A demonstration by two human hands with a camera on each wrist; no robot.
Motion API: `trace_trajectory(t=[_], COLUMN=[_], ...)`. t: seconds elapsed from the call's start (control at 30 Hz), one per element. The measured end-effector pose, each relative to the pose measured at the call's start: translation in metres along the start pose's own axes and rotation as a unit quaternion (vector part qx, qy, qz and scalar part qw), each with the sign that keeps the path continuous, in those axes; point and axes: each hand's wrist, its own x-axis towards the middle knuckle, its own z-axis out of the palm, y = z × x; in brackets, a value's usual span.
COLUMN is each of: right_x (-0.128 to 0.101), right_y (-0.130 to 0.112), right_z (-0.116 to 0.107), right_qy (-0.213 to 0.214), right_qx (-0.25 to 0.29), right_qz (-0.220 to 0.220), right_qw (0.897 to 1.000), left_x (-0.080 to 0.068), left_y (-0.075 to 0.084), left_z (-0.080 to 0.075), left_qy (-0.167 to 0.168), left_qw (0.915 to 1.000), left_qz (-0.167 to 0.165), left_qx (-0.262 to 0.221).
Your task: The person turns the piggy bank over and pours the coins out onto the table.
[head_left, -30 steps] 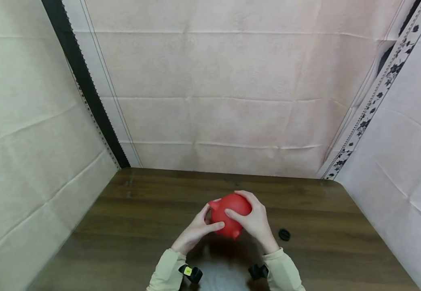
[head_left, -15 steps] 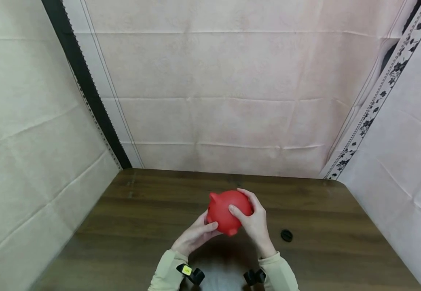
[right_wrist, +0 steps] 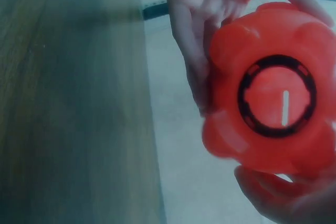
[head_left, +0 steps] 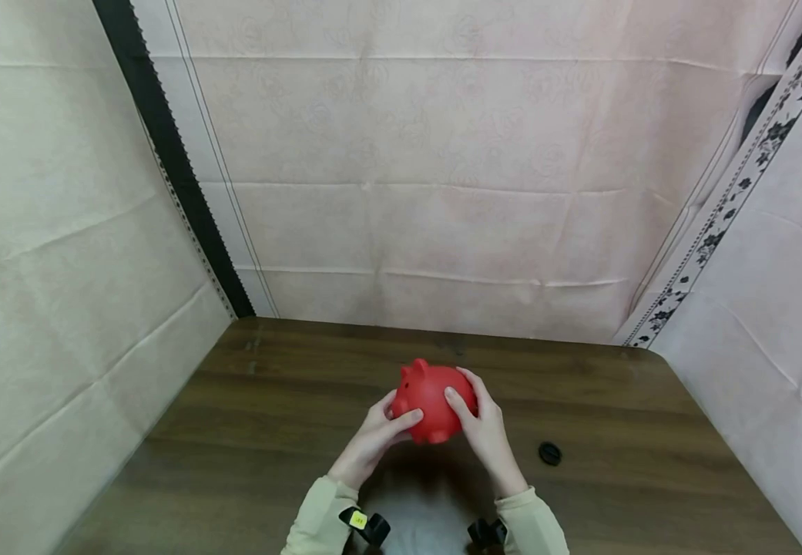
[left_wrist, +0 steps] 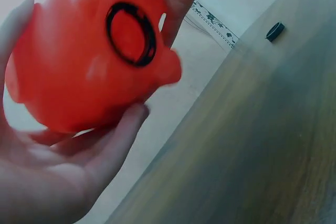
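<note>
Pig bank [head_left: 432, 401] sits lifted above the surface [head_left: 248, 432], gripped by both hands: left hand [head_left: 373, 438] cupping its near side, right hand [head_left: 485, 428] wrapped round the other. Over the last second it has rolled upright, ears now on top; its open round belly hole faces down. Black cap [head_left: 549, 453] lies apart, to the right

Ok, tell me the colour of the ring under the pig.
Black, clearest in the right wrist view: ring on the red pig.
</note>
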Motion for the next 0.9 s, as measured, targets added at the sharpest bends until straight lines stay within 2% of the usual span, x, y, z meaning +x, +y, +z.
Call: trace_trajectory(t=[0.17,0.3,0.43,0.63,0.9], right_x=[0.000,-0.002,-0.003,-0.002,-0.002], right_y=[-0.001,-0.003,-0.003,-0.004,-0.001], right_z=[-0.001,-0.002,-0.001,-0.001,0.001], right_qy=[-0.007,-0.042,-0.073,-0.082,-0.080], right_qx=[-0.034,-0.059,-0.064,-0.054,-0.038], right_qz=[-0.003,0.008,0.024,0.030,0.022], right_qw=[0.999,0.997,0.995,0.995,0.996], left_x=[-0.001,0.000,0.000,-0.002,-0.007], left_y=[0.002,0.002,0.003,0.005,0.003], left_z=[0.001,0.004,0.010,0.016,0.029], left_qy=[0.076,0.116,0.127,0.137,0.132], left_qw=[0.9968,0.9910,0.9859,0.9747,0.9480], left_qz=[0.021,0.048,0.075,0.121,0.179], left_qx=[0.008,0.044,0.080,0.129,0.227])
